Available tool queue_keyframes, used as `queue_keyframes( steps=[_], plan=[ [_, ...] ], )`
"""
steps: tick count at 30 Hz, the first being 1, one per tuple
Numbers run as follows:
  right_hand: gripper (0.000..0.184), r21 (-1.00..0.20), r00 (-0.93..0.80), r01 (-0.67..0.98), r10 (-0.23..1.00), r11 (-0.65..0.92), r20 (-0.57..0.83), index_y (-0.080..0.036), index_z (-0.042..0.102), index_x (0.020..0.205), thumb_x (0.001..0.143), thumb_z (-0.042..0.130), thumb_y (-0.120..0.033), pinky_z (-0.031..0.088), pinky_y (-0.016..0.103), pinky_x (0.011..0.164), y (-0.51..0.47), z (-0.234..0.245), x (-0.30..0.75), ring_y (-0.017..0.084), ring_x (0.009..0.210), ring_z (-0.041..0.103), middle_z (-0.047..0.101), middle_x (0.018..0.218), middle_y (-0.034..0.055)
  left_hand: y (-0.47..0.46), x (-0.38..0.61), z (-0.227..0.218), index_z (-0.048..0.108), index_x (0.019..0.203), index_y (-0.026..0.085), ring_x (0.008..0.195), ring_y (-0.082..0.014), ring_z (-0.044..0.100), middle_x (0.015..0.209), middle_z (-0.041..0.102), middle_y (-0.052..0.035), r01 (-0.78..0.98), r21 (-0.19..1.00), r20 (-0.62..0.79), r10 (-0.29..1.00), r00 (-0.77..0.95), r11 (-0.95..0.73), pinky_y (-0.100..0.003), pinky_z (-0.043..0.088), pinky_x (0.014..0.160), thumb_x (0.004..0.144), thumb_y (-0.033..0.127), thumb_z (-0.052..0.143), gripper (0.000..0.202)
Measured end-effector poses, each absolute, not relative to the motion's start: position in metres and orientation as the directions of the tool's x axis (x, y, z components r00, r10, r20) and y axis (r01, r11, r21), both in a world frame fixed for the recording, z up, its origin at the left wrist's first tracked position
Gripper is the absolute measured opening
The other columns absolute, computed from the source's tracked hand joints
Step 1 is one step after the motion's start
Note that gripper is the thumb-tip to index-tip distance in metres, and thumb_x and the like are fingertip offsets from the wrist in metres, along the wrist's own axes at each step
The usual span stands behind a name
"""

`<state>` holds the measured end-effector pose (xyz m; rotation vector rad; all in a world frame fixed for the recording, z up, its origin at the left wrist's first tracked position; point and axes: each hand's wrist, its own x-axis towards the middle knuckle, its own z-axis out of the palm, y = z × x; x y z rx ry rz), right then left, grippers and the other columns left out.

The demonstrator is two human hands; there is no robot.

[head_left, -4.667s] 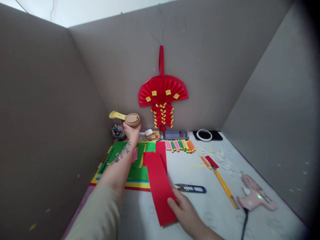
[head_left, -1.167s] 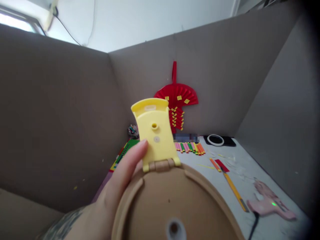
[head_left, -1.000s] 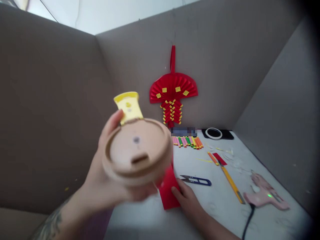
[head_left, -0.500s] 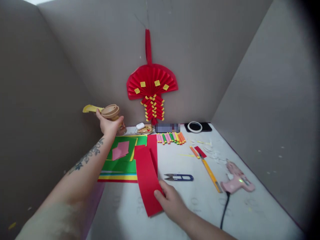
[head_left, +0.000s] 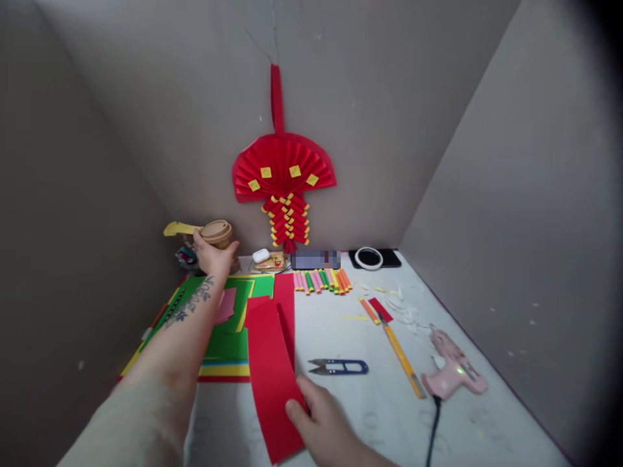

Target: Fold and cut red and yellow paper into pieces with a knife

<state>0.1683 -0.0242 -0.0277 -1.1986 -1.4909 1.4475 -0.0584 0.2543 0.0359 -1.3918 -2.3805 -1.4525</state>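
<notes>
At the back left, my left hand [head_left: 215, 256] is closed around a cup with a brown lid [head_left: 217, 230]. A yellow strip [head_left: 181, 229] juts out leftwards beside the lid; I cannot tell what it is fixed to. My right hand [head_left: 324, 415] pinches the near right edge of a red paper strip [head_left: 272, 383] between thumb and fingers. The strip curves a little, and its far end lies over a stack of coloured paper sheets [head_left: 226, 353]. Blue thread snips [head_left: 338, 367] lie just beyond my right hand. My left forearm hides part of the stack.
A pink glue gun [head_left: 452, 370] with a black cord lies at right, near a yellow craft knife [head_left: 403, 360]. Small coloured paper rolls [head_left: 321, 281] line the back, before a phone [head_left: 315, 260]. A red fan ornament [head_left: 285, 168] hangs on the wall.
The view has shifted, so most of the scene sits lower and further left. Against the wall, my left hand and the cup have moved slightly right. My right hand still holds the red strip.
</notes>
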Motion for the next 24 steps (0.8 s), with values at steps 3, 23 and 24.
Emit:
queue_keyframes(
  steps=[3, 23, 24],
  plan=[
    [0.019, -0.992, -0.311, 0.113, 0.946, -0.057, -0.090, -0.020, 0.061, 0.093, 0.084, 0.048, -0.031, 0.046, 0.024, 0.067, -0.024, -0.029, 0.168, 0.018, 0.077, 0.062, 0.068, 0.088, 0.0030, 0.255, -0.062, 0.033, 0.012, 0.142, 0.015, 0.114, -0.0358, 0.050, 0.127, 0.049, -0.0228, 0.717, 0.682, 0.459, 0.681, -0.571, 0.142, -0.047, 0.042, 0.090, 0.054, 0.043, 0.080, 0.115],
    [0.034, -0.980, -0.183, -0.191, 0.979, 0.054, 0.090, -0.018, 0.055, 0.105, 0.085, 0.050, -0.044, 0.050, 0.035, 0.080, -0.028, -0.043, 0.156, 0.022, 0.090, 0.061, 0.065, 0.102, 0.0085, -0.027, 0.020, 0.004, 0.058, 0.110, 0.017, 0.096, -0.0270, 0.063, 0.108, 0.066, -0.0128, -0.374, 0.909, -0.142, 0.980, 0.142, 0.186, -0.037, 0.049, 0.083, 0.067, 0.036, 0.073, 0.050],
    [0.033, -0.981, -0.192, -0.188, 0.977, 0.056, 0.093, -0.018, 0.055, 0.106, 0.085, 0.050, -0.043, 0.050, 0.035, 0.080, -0.029, -0.044, 0.154, 0.021, 0.090, 0.061, 0.065, 0.102, 0.0083, -0.029, 0.023, 0.003, 0.059, 0.108, 0.017, 0.093, -0.0268, 0.064, 0.105, 0.067, -0.0121, -0.405, 0.896, -0.139, 0.980, 0.142, 0.185, -0.037, 0.050, 0.082, 0.066, 0.034, 0.074, 0.048]
  ],
)
